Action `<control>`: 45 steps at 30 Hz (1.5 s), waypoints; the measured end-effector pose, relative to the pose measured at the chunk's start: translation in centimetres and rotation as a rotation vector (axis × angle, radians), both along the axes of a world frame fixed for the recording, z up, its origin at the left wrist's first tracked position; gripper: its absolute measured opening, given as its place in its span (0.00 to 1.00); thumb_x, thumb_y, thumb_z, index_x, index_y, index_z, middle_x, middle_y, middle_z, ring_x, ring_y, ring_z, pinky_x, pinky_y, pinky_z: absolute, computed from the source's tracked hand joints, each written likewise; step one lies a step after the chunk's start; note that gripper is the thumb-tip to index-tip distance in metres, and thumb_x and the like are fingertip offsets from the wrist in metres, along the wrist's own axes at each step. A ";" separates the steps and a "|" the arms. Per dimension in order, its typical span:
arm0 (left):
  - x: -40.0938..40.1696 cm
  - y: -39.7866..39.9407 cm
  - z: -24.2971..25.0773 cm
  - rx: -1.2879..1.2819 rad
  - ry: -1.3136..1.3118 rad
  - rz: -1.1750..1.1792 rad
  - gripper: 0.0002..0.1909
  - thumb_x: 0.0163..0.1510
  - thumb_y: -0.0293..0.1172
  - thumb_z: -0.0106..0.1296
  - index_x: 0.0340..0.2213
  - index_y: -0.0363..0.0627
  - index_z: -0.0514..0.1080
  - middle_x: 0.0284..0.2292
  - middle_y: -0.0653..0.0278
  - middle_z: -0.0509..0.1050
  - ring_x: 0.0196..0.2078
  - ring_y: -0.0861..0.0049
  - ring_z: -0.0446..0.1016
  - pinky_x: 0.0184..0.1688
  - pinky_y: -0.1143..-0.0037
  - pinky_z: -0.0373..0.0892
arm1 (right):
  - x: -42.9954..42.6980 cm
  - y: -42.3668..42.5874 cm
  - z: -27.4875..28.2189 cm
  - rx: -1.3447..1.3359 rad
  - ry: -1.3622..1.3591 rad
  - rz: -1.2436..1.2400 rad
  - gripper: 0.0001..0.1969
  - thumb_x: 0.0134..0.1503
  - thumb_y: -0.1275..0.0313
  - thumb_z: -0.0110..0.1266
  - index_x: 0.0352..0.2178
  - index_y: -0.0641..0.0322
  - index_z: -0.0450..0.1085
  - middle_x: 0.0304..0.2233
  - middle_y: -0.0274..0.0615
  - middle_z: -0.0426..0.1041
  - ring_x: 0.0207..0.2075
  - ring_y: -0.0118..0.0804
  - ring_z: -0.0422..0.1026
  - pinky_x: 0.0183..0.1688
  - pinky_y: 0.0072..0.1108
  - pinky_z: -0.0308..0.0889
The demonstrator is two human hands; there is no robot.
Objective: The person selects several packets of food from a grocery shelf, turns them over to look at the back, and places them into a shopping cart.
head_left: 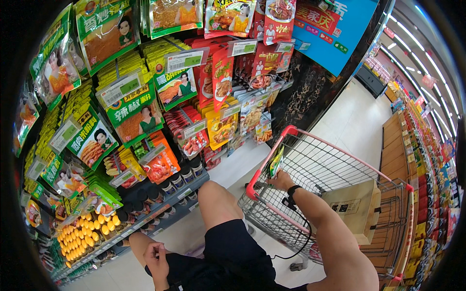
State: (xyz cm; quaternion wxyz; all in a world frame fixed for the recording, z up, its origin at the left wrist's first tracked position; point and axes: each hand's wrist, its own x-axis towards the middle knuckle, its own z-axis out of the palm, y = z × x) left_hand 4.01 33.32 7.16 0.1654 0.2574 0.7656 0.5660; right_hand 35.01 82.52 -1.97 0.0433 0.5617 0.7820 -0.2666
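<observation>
My right hand (282,181) grips a green and yellow seasoning packet (276,163) at the corner of a wire shopping cart (338,152) with pink-red trim. The packet stands nearly upright inside the rim, its lower end hidden by my fingers. A black band (293,190) circles my right wrist, and a dark cord hangs near it. Over my bent knee, my left hand (156,256) has its fingers curled in, with nothing visible in them. A tan bag (351,211) with dark printing lies in the cart.
Hanging seasoning packets (136,109) with price tags fill the rack at left. Below them, a low shelf (182,202) holds dark-lidded jars and yellow-capped bottles (83,232). A dark marbled pillar (302,83) stands beyond the rack. Stocked shelving (422,152) lines the aisle's right side.
</observation>
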 end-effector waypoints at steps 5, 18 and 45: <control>-0.3 0.3 0.4 0.042 0.022 0.007 0.05 0.55 0.25 0.51 0.27 0.37 0.69 0.23 0.69 0.69 0.24 0.87 0.63 0.26 0.83 0.60 | 2.2 1.2 -0.6 -0.063 0.196 0.093 0.31 0.43 0.52 0.66 0.45 0.58 0.69 0.37 0.45 0.77 0.40 0.43 0.75 0.43 0.29 0.69; -6.7 -0.2 6.3 0.243 -0.028 -0.059 0.03 0.53 0.21 0.52 0.32 0.37 0.71 0.29 0.66 0.74 0.32 0.83 0.72 0.37 0.82 0.67 | -3.0 -2.0 20.5 -0.845 0.689 0.618 0.21 0.62 0.58 0.48 0.30 0.70 0.73 0.29 0.44 0.76 0.35 0.35 0.74 0.44 0.25 0.68; -19.5 14.2 11.2 0.930 -0.916 0.191 0.15 0.55 0.41 0.56 0.37 0.50 0.64 0.33 0.68 0.73 0.31 0.78 0.68 0.33 0.77 0.63 | -27.3 -17.3 15.2 -1.100 0.612 1.050 0.46 0.56 0.33 0.14 0.45 0.63 0.68 0.35 0.38 0.70 0.37 0.29 0.69 0.42 0.20 0.65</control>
